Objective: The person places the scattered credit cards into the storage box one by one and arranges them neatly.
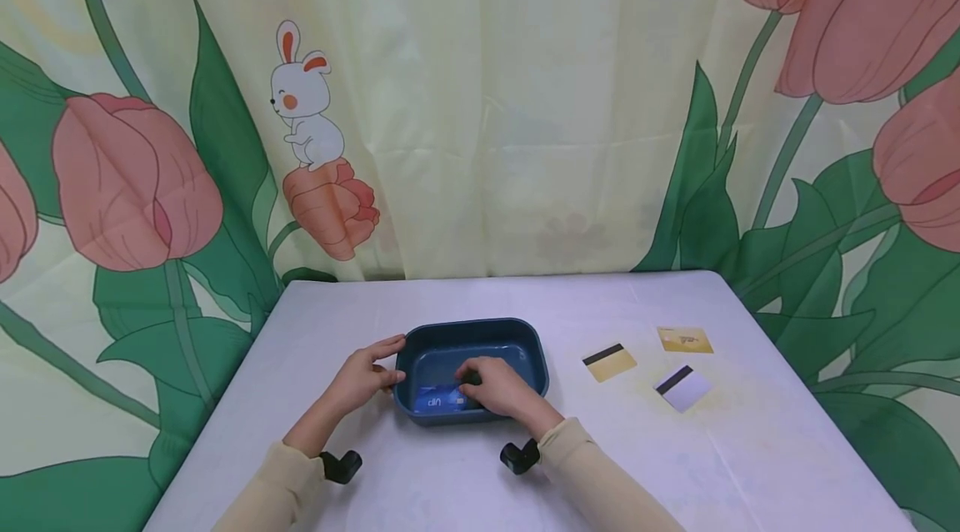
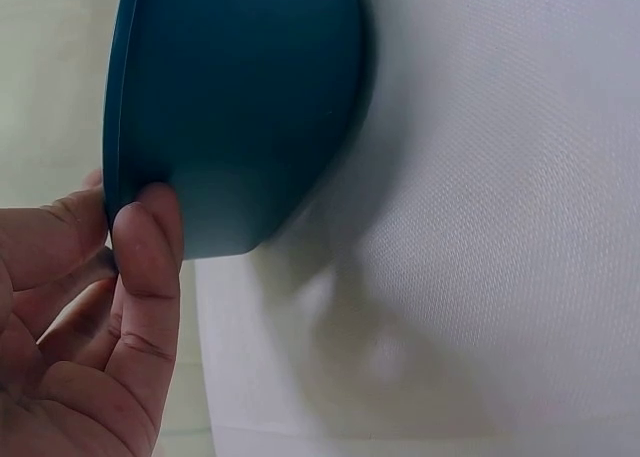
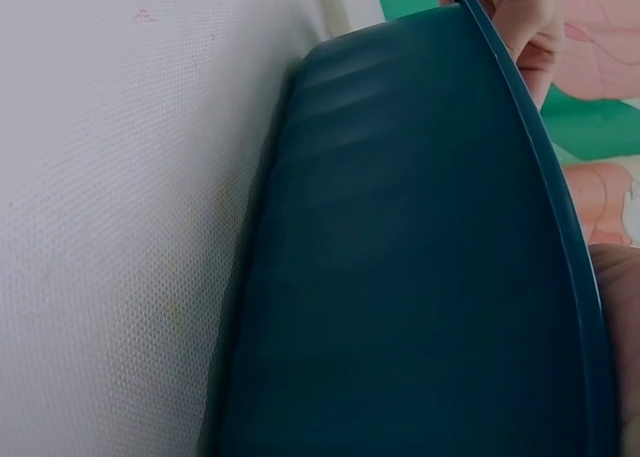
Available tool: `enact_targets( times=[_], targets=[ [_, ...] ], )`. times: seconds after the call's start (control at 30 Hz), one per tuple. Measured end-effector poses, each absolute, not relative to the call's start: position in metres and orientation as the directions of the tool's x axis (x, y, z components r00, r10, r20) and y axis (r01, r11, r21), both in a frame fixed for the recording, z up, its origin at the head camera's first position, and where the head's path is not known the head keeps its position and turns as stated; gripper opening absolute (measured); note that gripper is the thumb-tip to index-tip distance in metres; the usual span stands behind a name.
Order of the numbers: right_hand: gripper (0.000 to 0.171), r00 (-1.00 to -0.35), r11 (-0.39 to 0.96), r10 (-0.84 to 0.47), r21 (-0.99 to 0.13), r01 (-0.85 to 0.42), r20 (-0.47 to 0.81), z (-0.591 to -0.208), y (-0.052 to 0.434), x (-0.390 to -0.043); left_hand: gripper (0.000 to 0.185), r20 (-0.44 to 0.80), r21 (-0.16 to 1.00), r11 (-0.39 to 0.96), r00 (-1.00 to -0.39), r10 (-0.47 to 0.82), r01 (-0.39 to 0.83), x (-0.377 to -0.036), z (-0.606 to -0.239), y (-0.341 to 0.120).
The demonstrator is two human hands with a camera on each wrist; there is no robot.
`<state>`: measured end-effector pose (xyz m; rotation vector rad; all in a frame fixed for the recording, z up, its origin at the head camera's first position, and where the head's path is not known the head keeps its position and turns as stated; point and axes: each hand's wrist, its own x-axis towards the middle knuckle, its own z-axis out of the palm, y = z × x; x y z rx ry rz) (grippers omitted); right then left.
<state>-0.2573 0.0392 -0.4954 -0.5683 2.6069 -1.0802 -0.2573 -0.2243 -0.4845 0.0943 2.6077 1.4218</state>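
Hands at the teal tray point(image 1: 528, 340), which sits on the white table point(image 1: 465, 298) near the front edge, slightly left of centre.

Left hand point(image 1: 365, 376): thumb and fingers pinch the tray's left rim. The left wrist view confirms this: the fingertips point(image 2: 150, 227) press the outer wall just under the lip and the thumb lies along the edge. Judgement: this hold braces the tray so it does not slide while the other hand works inside.

Right hand point(image 1: 501, 386): reaches over the near wall into the tray, fingers curled down onto a blue card point(image 1: 438, 399) that lies flat on the tray floor at its near-left corner. White lettering shows on the card's exposed end. Whether the fingers pinch the card or only press it, I cannot tell; the fingertips are hidden behind the hand, and the right wrist view shows only the tray's outer wall.

Tray contents: the blue card and nothing else visible. The rest of the floor that shows is bare.

Outside the tray, well apart to the right, three more cards lie flat and separate: a yellow card with a black stripe point(image 1: 609, 362), a gold card point(image 1: 685, 339) behind it, and a white card with a black stripe point(image 1: 682, 388) nearest the front.

Backdrop: tulip-print curtain with a rabbit point(image 1: 303, 107).
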Motion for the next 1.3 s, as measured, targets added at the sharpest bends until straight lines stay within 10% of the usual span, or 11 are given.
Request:
enact_targets(
  times=[1.3],
  targets=[
    [0.022,-0.911,0.572,-0.410,-0.767,-0.292,0.041,-0.476,0.062,-0.263,0.063,-0.123,0.867,0.499,-0.979,0.165,-0.025,-0.256,-0.484,-0.227]
  ],
)
